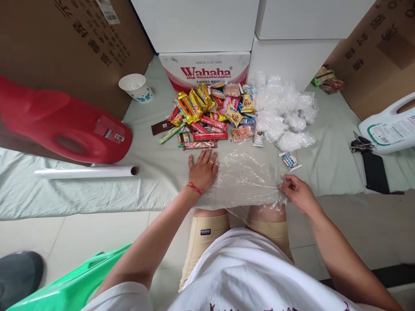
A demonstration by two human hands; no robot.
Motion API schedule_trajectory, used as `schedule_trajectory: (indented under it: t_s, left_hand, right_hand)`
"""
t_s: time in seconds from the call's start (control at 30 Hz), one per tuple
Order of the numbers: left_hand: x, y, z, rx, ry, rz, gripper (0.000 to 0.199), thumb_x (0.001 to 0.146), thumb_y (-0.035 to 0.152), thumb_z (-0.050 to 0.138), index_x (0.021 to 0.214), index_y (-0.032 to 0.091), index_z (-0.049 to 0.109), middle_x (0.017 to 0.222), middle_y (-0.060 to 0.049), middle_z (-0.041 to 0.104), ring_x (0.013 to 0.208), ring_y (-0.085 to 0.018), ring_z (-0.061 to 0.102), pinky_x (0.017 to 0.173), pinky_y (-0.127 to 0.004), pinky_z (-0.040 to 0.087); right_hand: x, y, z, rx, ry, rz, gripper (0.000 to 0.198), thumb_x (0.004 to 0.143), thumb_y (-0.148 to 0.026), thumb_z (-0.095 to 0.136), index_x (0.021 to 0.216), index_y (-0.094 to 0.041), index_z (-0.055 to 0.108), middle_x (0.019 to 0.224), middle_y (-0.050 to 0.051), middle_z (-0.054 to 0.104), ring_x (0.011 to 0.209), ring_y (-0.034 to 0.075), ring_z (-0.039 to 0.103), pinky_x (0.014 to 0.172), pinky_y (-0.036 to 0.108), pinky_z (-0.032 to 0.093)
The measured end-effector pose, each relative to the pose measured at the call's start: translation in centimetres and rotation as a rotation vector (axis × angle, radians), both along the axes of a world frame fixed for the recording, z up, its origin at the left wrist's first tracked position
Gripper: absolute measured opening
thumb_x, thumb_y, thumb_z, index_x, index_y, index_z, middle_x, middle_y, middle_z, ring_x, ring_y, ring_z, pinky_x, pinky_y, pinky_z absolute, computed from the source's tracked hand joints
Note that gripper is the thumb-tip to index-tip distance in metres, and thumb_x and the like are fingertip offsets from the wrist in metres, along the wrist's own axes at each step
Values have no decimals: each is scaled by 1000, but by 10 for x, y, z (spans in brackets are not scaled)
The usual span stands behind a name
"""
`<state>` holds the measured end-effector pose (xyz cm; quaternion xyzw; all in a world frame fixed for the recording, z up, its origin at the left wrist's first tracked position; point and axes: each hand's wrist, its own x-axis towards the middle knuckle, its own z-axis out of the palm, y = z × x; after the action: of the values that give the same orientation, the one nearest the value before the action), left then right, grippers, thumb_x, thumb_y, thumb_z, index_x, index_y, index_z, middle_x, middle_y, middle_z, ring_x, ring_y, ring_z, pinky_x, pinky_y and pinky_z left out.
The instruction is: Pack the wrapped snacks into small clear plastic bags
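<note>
While the right hand pinches a clear sheet at the front edge of the desk, the left hand lies flat at its left side, fingers spread. A loose packet sits just beyond the right hand; behind, heaped snacks and bunched plastic crowd a Wahaha box. Toward the left end lie a red jug and white roll; toward the right, scissors and a white jug.

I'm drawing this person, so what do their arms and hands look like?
The left arm has a short white sleeve. The left hand wears a gold-coloured ring and, at the wrist, a red cord bracelet. The right forearm is bare; the right hand shows no jewellery.
</note>
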<state>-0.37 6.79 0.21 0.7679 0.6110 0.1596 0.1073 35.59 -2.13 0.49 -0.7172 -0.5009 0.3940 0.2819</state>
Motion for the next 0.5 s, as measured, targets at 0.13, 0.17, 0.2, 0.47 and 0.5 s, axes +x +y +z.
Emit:
schedule_trajectory:
  t_s: [0.13, 0.17, 0.2, 0.47, 0.5]
  left_hand:
    - [6, -13, 21, 240, -126, 112, 36, 100, 28, 45, 122, 20, 71, 143, -17, 65, 145, -33, 48, 120, -58, 28]
    - [10, -22, 29, 285, -159, 96, 32, 98, 26, 46, 116, 20, 72, 134, -16, 70, 139, -32, 54, 117, -55, 32]
    - [15, -32, 36, 307, -184, 58, 30, 97, 25, 48, 112, 21, 73, 125, -15, 73, 132, -31, 59, 114, -53, 35]
    - [24, -106, 15, 38, -63, -37, 45, 104, 31, 45, 146, 26, 58, 153, -14, 58, 143, -32, 53, 125, -63, 12]
    - [16, -100, 8, 1, -40, -44, 48, 104, 34, 44, 151, 26, 53, 159, -14, 52, 147, -33, 49, 126, -64, 8]
  right_hand:
    - [13, 19, 37, 43, -409, 228, 48, 80, -48, 70, 120, -22, 69, 97, 11, 71, 83, 29, 67, 71, 41, 54]
    - [11, 26, 51, 125, -539, 263, 46, 82, -47, 69, 121, -22, 70, 105, 14, 72, 92, 32, 67, 75, 45, 55]
    - [6, 34, 64, 228, -645, 288, 44, 86, -46, 68, 122, -23, 71, 113, 16, 71, 102, 35, 65, 80, 48, 55]
    - [-87, 108, 47, 583, -459, 1093, 45, 103, -38, 54, 145, -24, 60, 155, 10, 56, 146, 31, 45, 122, 57, 36]
    - [-93, 113, 33, 555, -489, 1091, 49, 104, -39, 53, 149, -22, 57, 160, 11, 50, 150, 32, 40, 124, 58, 32]
